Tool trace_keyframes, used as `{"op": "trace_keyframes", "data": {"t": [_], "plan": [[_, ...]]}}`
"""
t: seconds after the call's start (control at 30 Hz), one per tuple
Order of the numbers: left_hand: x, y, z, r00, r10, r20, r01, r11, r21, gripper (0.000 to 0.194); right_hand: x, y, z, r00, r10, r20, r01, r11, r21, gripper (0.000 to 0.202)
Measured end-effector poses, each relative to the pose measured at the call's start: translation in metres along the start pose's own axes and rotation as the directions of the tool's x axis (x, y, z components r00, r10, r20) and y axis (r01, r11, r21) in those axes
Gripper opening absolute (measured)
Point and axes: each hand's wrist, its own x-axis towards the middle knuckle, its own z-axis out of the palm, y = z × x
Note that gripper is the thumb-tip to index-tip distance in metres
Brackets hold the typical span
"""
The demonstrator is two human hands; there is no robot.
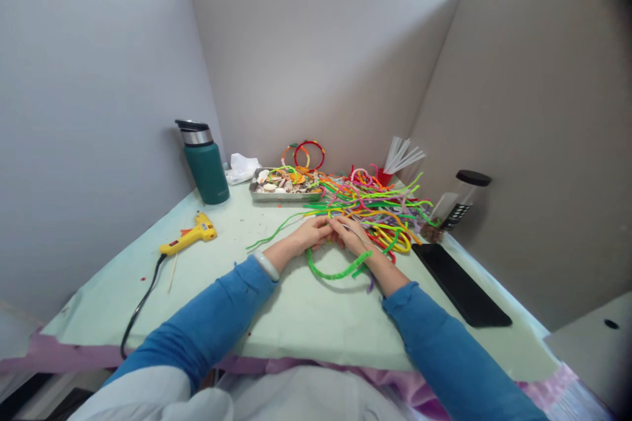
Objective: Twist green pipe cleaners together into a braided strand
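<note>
A bright green fuzzy pipe cleaner curves in an open loop below my two hands, over the middle of the table. My left hand pinches it near the top left of the curve. Close against it, my right hand has its fingers closed at the same spot, with the fingertips meeting. The loose end of the loop reaches up beside my right wrist. Exactly where the strand runs between the fingers is hidden. Just behind the hands spreads a heap of colourful pipe cleaners.
A metal tray of shells sits at the back, before two decorated rings. Leftward are a green bottle and a yellow glue gun with its cord. White glue sticks, a clear jar and a black flat object are rightward.
</note>
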Motion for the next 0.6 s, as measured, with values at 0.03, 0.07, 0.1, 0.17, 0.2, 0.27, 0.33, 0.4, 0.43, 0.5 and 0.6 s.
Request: {"op": "trace_keyframes", "data": {"t": [0.03,0.07,0.1,0.17,0.2,0.27,0.33,0.4,0.43,0.5,0.6], "plan": [[-0.0001,0.0000,0.0003,1.000,-0.003,-0.008,0.003,1.000,0.007,0.023,0.0001,0.0004,-0.0001,1.000,-0.002,0.003,0.002,1.000,-0.001,0.038],[0.0000,-0.0001,0.0006,1.000,-0.007,-0.019,0.007,1.000,0.012,0.024,0.0000,0.0006,-0.0002,1.000,-0.005,0.002,0.005,1.000,-0.004,0.038],[0.0002,-0.0005,0.0007,0.999,-0.010,-0.031,0.011,1.000,0.016,0.025,-0.0002,0.0004,-0.0004,1.000,-0.009,0.000,0.009,1.000,-0.007,0.039],[0.0010,-0.0018,0.0007,0.998,-0.020,-0.058,0.021,0.999,0.024,0.026,-0.0007,-0.0006,-0.0008,1.000,-0.017,-0.008,0.017,1.000,-0.012,0.040],[0.0015,-0.0026,0.0007,0.997,-0.025,-0.069,0.027,0.999,0.027,0.026,-0.0011,-0.0013,-0.0010,1.000,-0.020,-0.010,0.020,1.000,-0.014,0.040],[0.0027,-0.0041,0.0007,0.995,-0.038,-0.090,0.040,0.999,0.026,0.028,-0.0018,-0.0029,-0.0015,1.000,-0.028,-0.006,0.028,0.999,-0.019,0.041],[0.0037,-0.0050,0.0010,0.993,-0.050,-0.109,0.053,0.998,0.024,0.029,-0.0025,-0.0044,-0.0018,0.999,-0.036,0.009,0.037,0.999,-0.020,0.041],[0.0044,-0.0051,0.0015,0.990,-0.060,-0.127,0.063,0.998,0.019,0.030,-0.0027,-0.0053,-0.0016,0.999,-0.042,0.017,0.042,0.999,-0.016,0.041],[0.0046,-0.0048,0.0017,0.989,-0.065,-0.134,0.067,0.998,0.016,0.029,-0.0027,-0.0056,-0.0013,0.999,-0.042,0.019,0.042,0.999,-0.013,0.041],[0.0046,-0.0037,0.0017,0.987,-0.071,-0.144,0.071,0.997,-0.005,0.025,-0.0024,-0.0059,-0.0006,0.999,-0.036,0.018,0.037,0.999,-0.007,0.040],[0.0040,-0.0007,0.0006,0.986,-0.077,-0.147,0.067,0.995,-0.074,0.017,-0.0028,-0.0075,0.0003,1.000,-0.016,0.019,0.016,1.000,0.006,0.038]]}}
